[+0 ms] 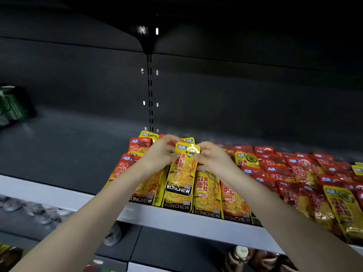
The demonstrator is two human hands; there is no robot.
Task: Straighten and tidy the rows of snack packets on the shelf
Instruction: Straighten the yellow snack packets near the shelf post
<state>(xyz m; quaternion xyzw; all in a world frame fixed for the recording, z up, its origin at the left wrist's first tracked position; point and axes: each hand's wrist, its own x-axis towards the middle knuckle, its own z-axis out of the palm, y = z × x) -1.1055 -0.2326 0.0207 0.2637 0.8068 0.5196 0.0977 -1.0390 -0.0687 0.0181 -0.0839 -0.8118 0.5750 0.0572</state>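
The dark shelf (68,150) carries overlapping rows of yellow snack packets (206,193) and red snack packets (294,173), with green packets (9,105) far left.

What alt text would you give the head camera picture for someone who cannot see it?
A left hand and a right hand pinch the top of a yellow snack packet at the front of a grey shelf. Red packets lie in loose rows to the right.

both hands, left hand (160,153) and right hand (213,157), pinching top of yellow packet (181,173), red packets (306,173) right, grey shelf (59,146)
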